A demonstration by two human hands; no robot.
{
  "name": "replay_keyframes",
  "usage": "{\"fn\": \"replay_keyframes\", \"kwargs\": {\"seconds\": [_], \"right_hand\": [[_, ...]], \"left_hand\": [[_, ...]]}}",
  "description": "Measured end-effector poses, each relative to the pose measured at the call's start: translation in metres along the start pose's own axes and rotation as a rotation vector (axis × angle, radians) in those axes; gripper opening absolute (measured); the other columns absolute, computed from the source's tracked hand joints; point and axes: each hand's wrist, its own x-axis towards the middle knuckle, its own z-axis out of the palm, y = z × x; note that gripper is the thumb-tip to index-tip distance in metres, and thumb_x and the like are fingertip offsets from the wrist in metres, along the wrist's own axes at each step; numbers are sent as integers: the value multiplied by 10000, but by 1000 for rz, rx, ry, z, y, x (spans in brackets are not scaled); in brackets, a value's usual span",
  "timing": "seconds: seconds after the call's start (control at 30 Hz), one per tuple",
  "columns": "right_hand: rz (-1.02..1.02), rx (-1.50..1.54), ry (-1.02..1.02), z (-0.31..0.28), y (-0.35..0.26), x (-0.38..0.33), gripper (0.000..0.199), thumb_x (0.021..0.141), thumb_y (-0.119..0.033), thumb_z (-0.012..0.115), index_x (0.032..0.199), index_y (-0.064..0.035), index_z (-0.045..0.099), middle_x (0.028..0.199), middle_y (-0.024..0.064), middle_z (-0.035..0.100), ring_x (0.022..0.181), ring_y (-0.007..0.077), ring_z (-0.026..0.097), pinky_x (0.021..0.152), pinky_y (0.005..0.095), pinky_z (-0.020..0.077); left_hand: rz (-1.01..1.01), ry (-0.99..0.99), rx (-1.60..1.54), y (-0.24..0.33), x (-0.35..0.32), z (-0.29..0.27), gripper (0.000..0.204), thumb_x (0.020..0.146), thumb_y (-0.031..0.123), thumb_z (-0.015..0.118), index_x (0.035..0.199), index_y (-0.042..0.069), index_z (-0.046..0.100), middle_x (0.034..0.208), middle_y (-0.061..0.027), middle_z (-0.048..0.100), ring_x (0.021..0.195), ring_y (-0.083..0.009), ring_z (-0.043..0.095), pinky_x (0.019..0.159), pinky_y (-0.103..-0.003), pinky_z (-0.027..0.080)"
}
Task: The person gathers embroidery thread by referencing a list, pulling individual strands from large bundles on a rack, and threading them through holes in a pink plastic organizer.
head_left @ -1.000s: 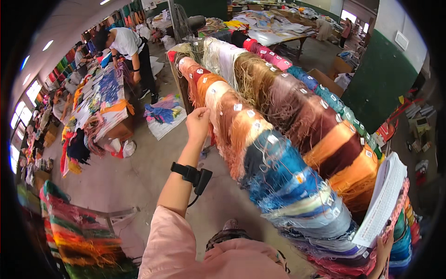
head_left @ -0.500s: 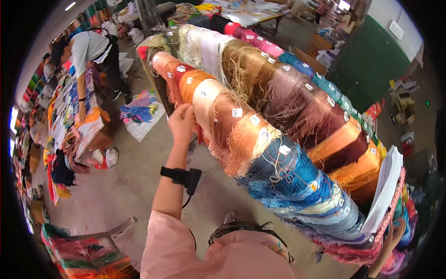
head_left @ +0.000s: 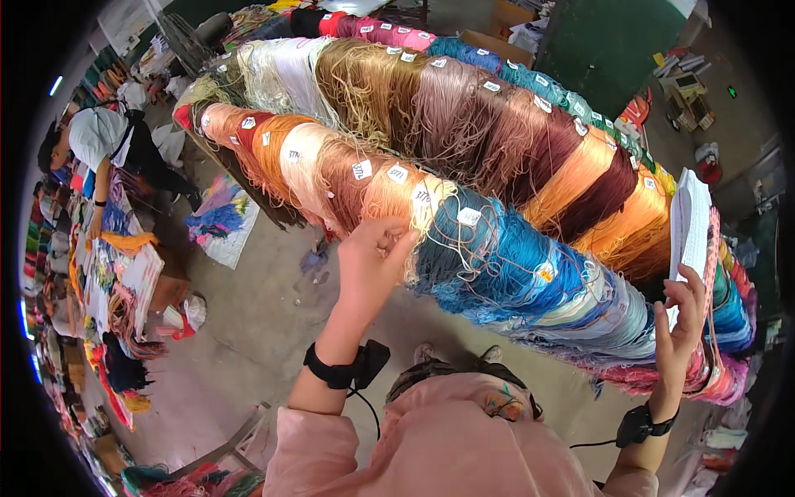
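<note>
— What is seen at the far left?

— A long table (head_left: 124, 273) piled with coloured cloth is seen along the left rim. A co-worker (head_left: 103, 141) in a white top is bent over it, one arm laid on the pile. A patch of bright fabric (head_left: 219, 224) is spread on the concrete floor (head_left: 248, 331) just beside the table.

— And the left hand?

— The left hand (head_left: 368, 265) is raised to the near row of yarn hanks (head_left: 464, 240). Its fingers are curled shut, and pale orange strands (head_left: 397, 211) are pinched between them, where the orange hanks meet the blue ones. A black band with a small box is worn on that wrist.

— How is the yarn laid out?

— Two rows of hanks are hung side by side on a rack, running from upper left to lower right. Cream, orange and tan are placed at the left of the near row, then blue and grey. Small white tags (head_left: 362, 170) are stuck on most hanks. Browns, pinks and teal are ranged in the far row (head_left: 464, 108).

— And the right hand?

— The right hand (head_left: 683, 319) is held up at the right end of the rack. A sheaf of white papers (head_left: 689, 228) is gripped upright, thumb on one side, fingers closed behind it. The papers are pressed against the last orange and pink hanks. A black band is also worn on that wrist.
</note>
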Motion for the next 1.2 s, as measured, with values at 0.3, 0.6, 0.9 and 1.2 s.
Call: {"fn": "replay_keyframes", "kwargs": {"seconds": [0.3,0.6,0.9,1.2], "right_hand": [[-70,281,-127,25,-38,5,178,670,3,551,848,1,561,995,145,516,749,186,514,670,270,418],[-453,656,-469,88,-99,30,335,690,7,528,1022,10,479,1098,167,463,918,300,515,748,358,453],[-496,988,-521,41,-75,-12,356,688,-18,578,1032,-12,487,824,121,526,673,247,539,548,336,440],[-168,1214,-311,-74,18,-68,28,711,-31,598,721,-5,604,676,107,574,518,197,548,420,294,417]], "left_hand": [[-247,-107,-542,4,-3,-9,75,810,56,516,843,-10,530,618,23,518,538,-31,470,479,-174,372],[116,-356,-190,84,-56,-20,22,787,8,493,805,13,504,554,-48,472,480,-75,477,429,-217,367],[528,-625,-285,138,-88,1,124,625,-23,602,724,35,557,563,-39,521,427,-179,484,395,-270,372],[671,-904,-369,176,-93,61,166,662,-1,597,825,21,620,523,-52,501,417,-171,478,381,-280,359]]}}
